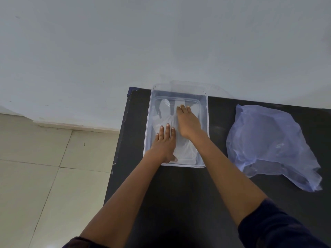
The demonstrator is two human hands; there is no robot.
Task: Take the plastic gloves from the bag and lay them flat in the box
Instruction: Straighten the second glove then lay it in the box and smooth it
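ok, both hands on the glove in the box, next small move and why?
Probably lift the right hand and reach for the bag. The glove already looks flat in the box, both palms open on it; the left hand can hold it down. Whether the bag holds more gloves is unclear.

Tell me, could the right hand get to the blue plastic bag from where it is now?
Probably yes. The right hand lies flat on the glove inside the clear box, holding nothing. The blue bag sits on the dark table just to its right, with only the low box wall between.
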